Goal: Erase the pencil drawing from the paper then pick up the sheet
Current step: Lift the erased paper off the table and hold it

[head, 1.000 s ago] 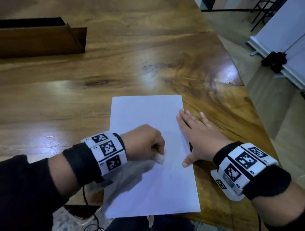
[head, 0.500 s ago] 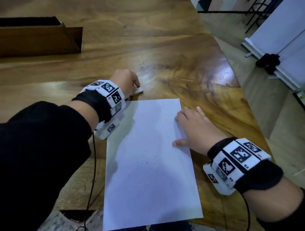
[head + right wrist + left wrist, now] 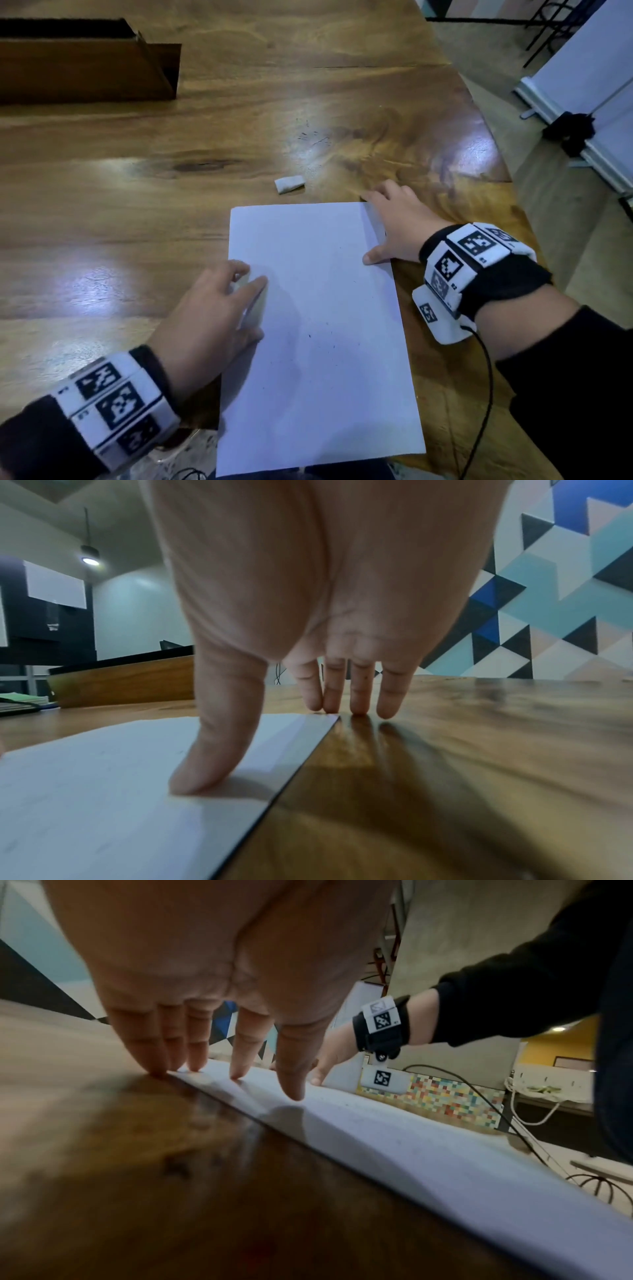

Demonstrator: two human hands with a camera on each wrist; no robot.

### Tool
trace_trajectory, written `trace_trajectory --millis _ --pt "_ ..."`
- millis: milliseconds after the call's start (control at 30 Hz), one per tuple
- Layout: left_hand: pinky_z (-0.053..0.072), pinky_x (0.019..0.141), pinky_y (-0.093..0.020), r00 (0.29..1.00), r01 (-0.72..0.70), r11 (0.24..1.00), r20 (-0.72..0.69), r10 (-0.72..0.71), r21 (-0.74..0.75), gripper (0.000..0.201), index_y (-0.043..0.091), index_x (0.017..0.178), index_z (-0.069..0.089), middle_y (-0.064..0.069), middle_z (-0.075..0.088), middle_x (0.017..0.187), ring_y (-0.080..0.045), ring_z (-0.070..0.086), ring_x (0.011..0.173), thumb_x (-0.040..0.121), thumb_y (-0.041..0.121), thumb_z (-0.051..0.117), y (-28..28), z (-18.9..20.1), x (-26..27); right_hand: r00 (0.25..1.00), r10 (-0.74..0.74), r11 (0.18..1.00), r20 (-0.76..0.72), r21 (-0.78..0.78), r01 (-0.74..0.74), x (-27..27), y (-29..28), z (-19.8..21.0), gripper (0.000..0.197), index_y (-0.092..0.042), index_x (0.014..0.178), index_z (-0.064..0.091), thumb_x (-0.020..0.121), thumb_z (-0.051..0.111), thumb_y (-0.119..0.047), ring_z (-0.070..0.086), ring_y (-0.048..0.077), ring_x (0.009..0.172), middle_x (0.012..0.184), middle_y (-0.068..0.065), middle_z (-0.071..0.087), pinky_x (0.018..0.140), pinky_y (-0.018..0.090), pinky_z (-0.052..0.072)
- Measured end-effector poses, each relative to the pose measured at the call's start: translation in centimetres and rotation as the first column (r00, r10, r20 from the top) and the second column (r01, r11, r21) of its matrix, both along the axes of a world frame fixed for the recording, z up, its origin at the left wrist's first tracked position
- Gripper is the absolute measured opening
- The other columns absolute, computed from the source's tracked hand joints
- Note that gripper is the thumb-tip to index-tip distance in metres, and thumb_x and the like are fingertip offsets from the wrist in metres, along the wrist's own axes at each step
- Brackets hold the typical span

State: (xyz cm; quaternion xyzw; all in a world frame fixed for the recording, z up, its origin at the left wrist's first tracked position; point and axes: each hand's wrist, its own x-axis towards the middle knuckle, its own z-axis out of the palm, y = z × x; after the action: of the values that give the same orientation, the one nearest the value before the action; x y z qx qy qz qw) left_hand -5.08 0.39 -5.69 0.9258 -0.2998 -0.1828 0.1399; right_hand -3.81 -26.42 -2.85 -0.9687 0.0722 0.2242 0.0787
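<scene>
The white sheet (image 3: 318,335) lies flat on the wooden table (image 3: 137,205), with only faint specks on it. A small white eraser (image 3: 289,184) lies by itself on the table just beyond the sheet's far edge. My left hand (image 3: 250,284) is at the sheet's left edge, its straight fingertips (image 3: 236,1073) touching the paper (image 3: 428,1150) and the wood. My right hand (image 3: 373,229) is at the far right corner. Its thumb (image 3: 205,772) presses on the paper (image 3: 103,791) and its fingers (image 3: 356,696) touch the table beside the corner. Neither hand holds anything.
A long wooden box (image 3: 85,68) stands at the far left of the table. The table's right edge (image 3: 513,192) drops to the floor, where a white board on a stand (image 3: 582,85) is. The sheet's near end overhangs the table's front edge.
My left hand set the eraser down beyond the sheet and came back to the sheet's left edge. My right hand slid up the right edge to the far corner.
</scene>
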Motion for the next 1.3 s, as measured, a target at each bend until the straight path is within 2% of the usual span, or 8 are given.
trace_trajectory --millis 333,500,667,733,833,1067,1200,1300 --pt "0.053 0.079 -0.048 0.99 0.092 0.994 0.101 -0.097 0.052 0.075 0.005 0.115 0.057 -0.024 0.058 0.12 -0.043 0.06 0.1 0.048 0.014 0.087 0.2 -0.9 0.2 0.999 -0.032 0.999 0.009 -0.003 0.032 0.4 0.1 -0.4 0.079 -0.016 0.13 0.039 0.068 0.081 -0.042 0.033 0.024 0.121 0.128 0.004 0.038 0.095 0.036 0.033" --pt "0.054 0.071 -0.048 0.988 0.097 0.994 0.115 -0.103 0.052 0.075 0.002 0.112 0.06 -0.026 0.059 0.116 -0.044 0.061 0.089 0.042 0.008 0.088 -0.1 -0.9 0.9 0.986 -0.167 0.959 -0.002 0.232 0.163 0.0 0.2 -0.7 0.056 -0.014 0.121 0.048 0.077 0.076 -0.034 0.04 0.022 0.114 0.117 0.003 0.042 0.085 0.032 0.038" --pt "0.048 0.087 -0.047 0.994 0.082 0.996 0.068 -0.081 -0.015 0.075 0.006 0.121 0.054 -0.025 0.051 0.126 -0.044 0.054 0.105 0.052 0.005 0.083 -0.3 -0.7 1.4 0.959 -0.276 0.868 0.069 0.446 0.218 -0.1 -1.2 -0.7 0.016 -0.022 0.084 0.056 0.083 0.071 -0.015 0.055 0.016 0.084 0.083 -0.01 0.058 0.059 0.021 0.038" --pt "0.039 0.098 -0.036 0.999 0.011 0.993 0.037 -0.006 -0.12 0.077 0.013 0.13 0.045 -0.018 0.043 0.134 -0.035 0.045 0.119 0.061 0.007 0.078 -0.3 -0.5 1.8 0.945 -0.32 0.824 0.065 0.511 0.244 -0.2 -2.2 -0.9 0.017 -0.022 0.078 0.059 0.082 0.072 -0.012 0.06 0.017 0.082 0.084 -0.005 0.064 0.063 0.026 0.043" --pt "0.031 0.095 -0.02 0.992 -0.128 0.972 -0.048 0.121 -0.198 0.078 0.021 0.137 0.033 -0.003 0.042 0.13 -0.019 0.042 0.12 0.07 0.012 0.072 -0.2 0.3 2.3 0.915 -0.4 0.746 0.052 0.599 0.292 -0.4 -3.5 -1.4 0.011 -0.012 0.083 0.064 0.08 0.072 -0.005 0.061 0.019 0.081 0.087 0.004 0.067 0.075 0.032 0.046" --pt "0.054 0.076 -0.033 0.917 -0.296 0.91 -0.352 0.186 -0.291 0.066 0.042 0.123 0.042 0.007 0.062 0.086 -0.013 0.06 0.075 0.073 0.006 0.069 0.6 1.7 1.9 0.798 -0.584 0.346 -0.15 0.843 0.412 -0.8 -4.9 -1.8 0.029 -0.017 0.09 0.065 0.081 0.062 0.011 0.068 0.022 0.086 0.096 0.006 0.071 0.085 0.038 0.054" --pt "0.053 0.076 -0.039 0.85 -0.392 0.887 -0.466 0.247 -0.245 0.069 0.037 0.127 0.039 -0.001 0.066 0.081 -0.016 0.064 0.073 0.073 0.006 0.069 2.2 0.8 1.1 0.776 -0.599 0.282 -0.197 0.855 0.434 -0.6 -5.4 -2.2 0.032 -0.012 0.101 0.065 0.081 0.061 0.012 0.07 0.017 0.082 0.098 0.005 0.071 0.076 0.028 0.058" --pt "0.048 0.066 -0.024 0.785 -0.471 0.849 -0.552 0.28 -0.24 0.06 0.033 0.121 0.05 0.004 0.06 0.068 -0.009 0.06 0.064 0.073 0.001 0.068 3.5 -0.2 0.4 0.77 -0.594 0.254 -0.234 0.853 0.456 -0.6 -5.4 -2.3 0.031 -0.01 0.1 0.065 0.082 0.058 0.014 0.071 0.012 0.072 0.092 0.003 0.071 0.066 0.023 0.059"
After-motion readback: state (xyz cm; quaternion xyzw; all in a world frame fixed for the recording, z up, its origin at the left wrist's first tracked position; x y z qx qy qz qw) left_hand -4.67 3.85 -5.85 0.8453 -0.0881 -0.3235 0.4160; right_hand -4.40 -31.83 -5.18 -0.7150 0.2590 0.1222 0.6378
